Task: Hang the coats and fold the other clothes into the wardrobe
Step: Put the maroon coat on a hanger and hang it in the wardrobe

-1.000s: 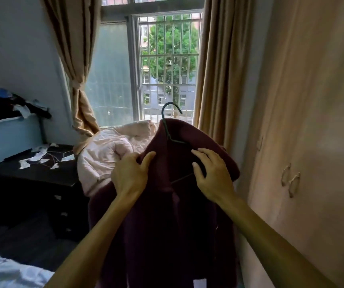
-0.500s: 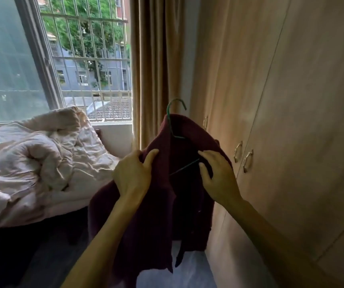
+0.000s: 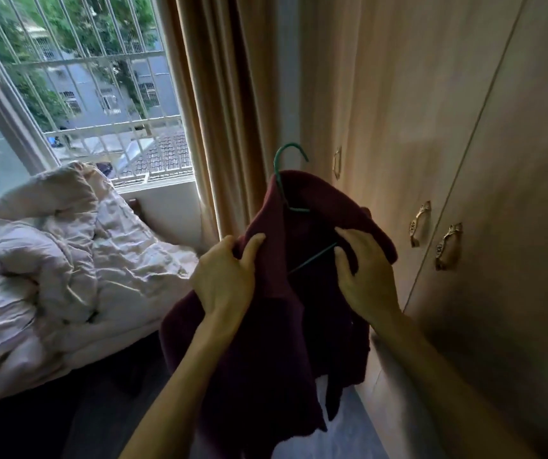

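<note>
A dark maroon coat [image 3: 279, 342] hangs on a green wire hanger [image 3: 282, 173] held up in front of me. My left hand [image 3: 226, 276] grips the coat's left front edge near the collar. Gripping the right front edge by the shoulder is my right hand [image 3: 365, 270], with the hanger's lower wire passing next to its fingers. The hanger's hook sticks up free above the collar. The wardrobe [image 3: 464, 160] stands at the right, its doors closed, with brass handles [image 3: 448, 246] just right of my right hand.
A bed with a crumpled pale quilt [image 3: 50, 260] fills the left. Behind it is a barred window [image 3: 83, 94], and a beige curtain [image 3: 226, 111] hangs between window and wardrobe. A narrow strip of floor [image 3: 332, 425] runs between bed and wardrobe.
My view has swung right, from the desk and window to the wardrobe doors, which now look closer. Both hands keep the same grip on the coat.
</note>
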